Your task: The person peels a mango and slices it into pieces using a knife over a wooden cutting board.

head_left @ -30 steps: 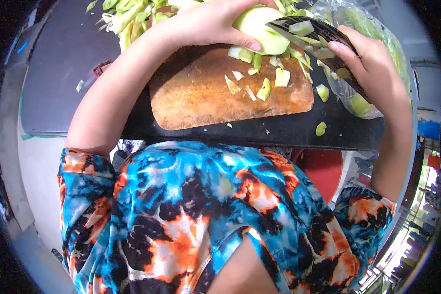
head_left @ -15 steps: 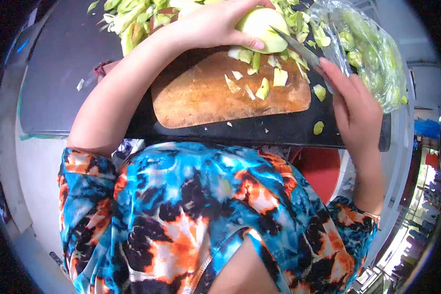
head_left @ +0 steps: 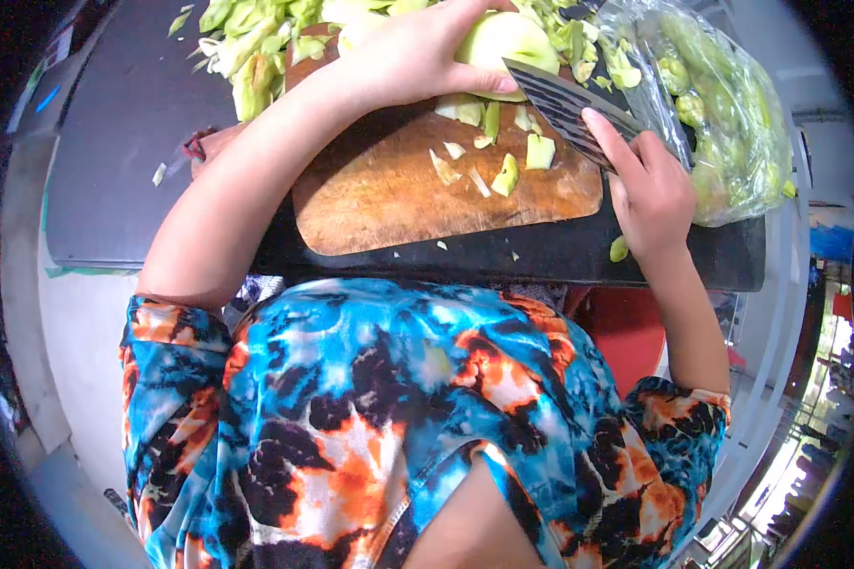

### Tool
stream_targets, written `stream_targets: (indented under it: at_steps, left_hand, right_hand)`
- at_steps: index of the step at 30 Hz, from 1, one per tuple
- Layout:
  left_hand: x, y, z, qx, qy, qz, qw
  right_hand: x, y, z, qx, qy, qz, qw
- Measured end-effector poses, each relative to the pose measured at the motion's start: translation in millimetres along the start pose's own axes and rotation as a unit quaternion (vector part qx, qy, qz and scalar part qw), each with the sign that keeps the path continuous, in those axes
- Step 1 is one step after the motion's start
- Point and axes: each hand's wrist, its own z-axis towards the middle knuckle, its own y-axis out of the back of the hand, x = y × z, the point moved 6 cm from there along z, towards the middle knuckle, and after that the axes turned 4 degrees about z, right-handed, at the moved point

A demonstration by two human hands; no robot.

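Note:
My left hand [head_left: 436,62] is closed round a pale green peeled vegetable [head_left: 510,43] over the far edge of a wooden cutting board [head_left: 380,199]. My right hand [head_left: 647,185] grips a knife [head_left: 569,109], its index finger lying along the blade. The blade's tip is at the near right side of the vegetable. Cut pieces [head_left: 540,152] and thin slivers lie on the board below. The fingertips of my left hand are partly hidden behind the vegetable.
A heap of green peelings [head_left: 256,43] lies behind the board. At the right is a clear plastic bag [head_left: 731,123] of green vegetables. The dark table [head_left: 114,171] ends close to my body, and a red round seat [head_left: 626,332] shows below it.
My right hand has moved left and inward with the knife, and the blade has turned its flat side more into view. My left hand stays on the vegetable, which has shifted slightly.

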Motion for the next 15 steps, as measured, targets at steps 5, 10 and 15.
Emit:
stream_targets:
  at_steps: [5, 10, 15]
  left_hand:
    - [0, 0, 1, 0.009, 0.016, -0.009, 1.000]
    - [-3, 2, 1, 0.018, 0.038, -0.021, 0.999]
    - [0, 0, 1, 0.000, 0.043, -0.014, 0.999]
  right_hand:
    - [-2, 1, 2, 0.016, 0.001, -0.013, 1.000]
    - [-4, 2, 8, 0.006, 0.030, -0.037, 0.999]
    - [-17, -6, 17, -0.008, 0.068, -0.075, 0.995]
